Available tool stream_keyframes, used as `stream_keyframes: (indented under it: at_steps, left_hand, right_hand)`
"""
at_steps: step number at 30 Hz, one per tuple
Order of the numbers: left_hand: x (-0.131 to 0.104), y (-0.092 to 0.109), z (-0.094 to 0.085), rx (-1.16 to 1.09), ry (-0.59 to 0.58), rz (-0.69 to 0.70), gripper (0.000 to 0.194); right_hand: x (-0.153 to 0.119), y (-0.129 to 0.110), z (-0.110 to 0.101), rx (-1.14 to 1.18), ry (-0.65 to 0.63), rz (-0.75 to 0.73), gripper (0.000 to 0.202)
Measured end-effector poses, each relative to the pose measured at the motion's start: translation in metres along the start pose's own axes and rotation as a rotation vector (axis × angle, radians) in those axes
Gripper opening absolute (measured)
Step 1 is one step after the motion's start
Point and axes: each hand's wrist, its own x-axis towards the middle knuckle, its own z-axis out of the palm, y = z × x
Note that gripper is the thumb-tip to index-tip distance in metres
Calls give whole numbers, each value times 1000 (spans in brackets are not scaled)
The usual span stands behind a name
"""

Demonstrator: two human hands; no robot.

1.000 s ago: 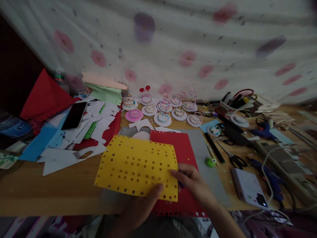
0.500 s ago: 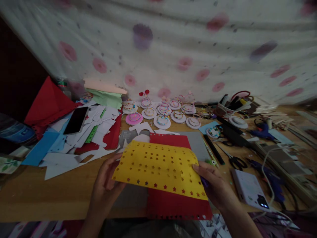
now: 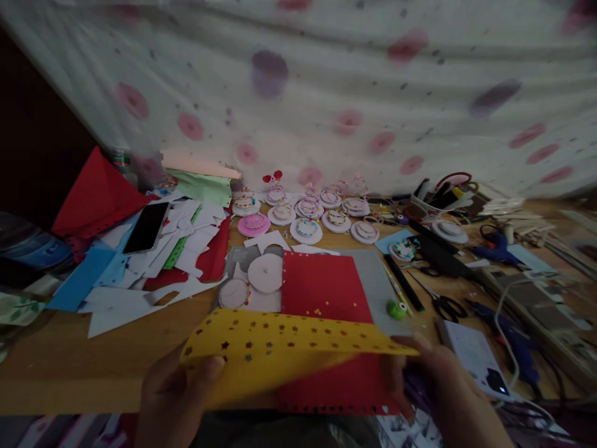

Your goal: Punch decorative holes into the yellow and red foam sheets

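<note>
A yellow sheet (image 3: 280,339) punched with star-shaped holes hangs between my hands near the table's front edge, bent and partly blurred. My left hand (image 3: 180,386) grips its left end, thumb on top. At the right end my right hand (image 3: 431,373) pinches the sheet, and a purple object (image 3: 417,387) shows under those fingers. Beneath lies a red sheet (image 3: 324,283) with a few small yellow stars on it. White discs (image 3: 265,272) rest on the grey mat just left of the red sheet.
Several small bead-trimmed discs (image 3: 306,230) stand at the back. Paper scraps (image 3: 177,233) and a phone (image 3: 146,228) lie left. On the right are scissors (image 3: 445,306), a glue gun (image 3: 510,339), a white device (image 3: 473,358) and a green round object (image 3: 397,309).
Both hands have moved down and apart toward the front edge, tilting the yellow sheet. The discs, small yellow stars and green object now show more fully.
</note>
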Motion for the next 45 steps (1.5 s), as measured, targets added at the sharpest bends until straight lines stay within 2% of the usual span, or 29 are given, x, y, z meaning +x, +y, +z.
stream_keyframes:
  at_steps: [2, 4, 7, 10, 13, 16, 19, 21, 23, 24, 25, 27, 29, 31, 35, 38, 42, 45]
  left_hand:
    - [-4, 12, 4, -86, 31, -169, 33]
    - [-6, 21, 7, -146, 25, -259, 37]
    - [-7, 24, 11, -224, -4, -329, 38]
    - [-8, 19, 11, -274, -40, -407, 37]
    - [-6, 14, 10, -260, -67, -431, 38]
    - [-1, 9, 9, -206, -94, -424, 35]
    - [3, 9, 13, -72, -86, -278, 40]
    - [4, 9, 18, -71, -110, -146, 55]
    - [4, 7, 19, -129, -158, -89, 75]
    - [4, 5, 18, -143, -169, -80, 77]
    - [5, 3, 16, -127, -170, -63, 70]
    - [5, -1, 11, -21, -194, 16, 40]
    - [6, -2, 6, 95, -264, 66, 19]
    - [5, 1, 4, 149, -327, 49, 22]
    - [1, 12, 11, 81, -349, -88, 40]
    - [-2, 15, 13, 85, -356, -142, 39]
    - [0, 12, 9, 211, -330, 37, 23]
    - [4, 8, 4, 296, -376, 242, 15]
  right_hand:
    - [-4, -1, -5, 59, -23, -28, 51]
    - [-5, 1, -7, 50, 4, -56, 40]
    - [-3, 7, -3, -30, 39, -34, 36]
    - [2, 13, 4, -85, 102, 21, 34]
    - [7, 15, 8, -117, 161, 16, 37]
    - [9, 14, 9, -161, 117, 25, 24]
    - [5, 10, 8, -176, 23, 30, 27]
    - [2, 6, 6, -167, 46, 6, 27]
    - [1, 3, 4, -178, 97, -31, 25]
    - [0, 1, 3, -184, 112, -46, 24]
    - [0, -1, 2, -189, 119, -53, 23]
    - [1, -4, 2, -197, 110, -51, 23]
    - [1, -8, 2, -219, 92, -57, 25]
    - [2, -11, 2, -239, 88, -77, 25]
    - [2, -9, 0, -170, 142, -110, 20]
    - [2, -1, -8, -161, 114, -171, 18]
    - [1, 6, -21, -207, 24, -321, 6]
    - [-5, 4, -25, -243, 41, -405, 9]
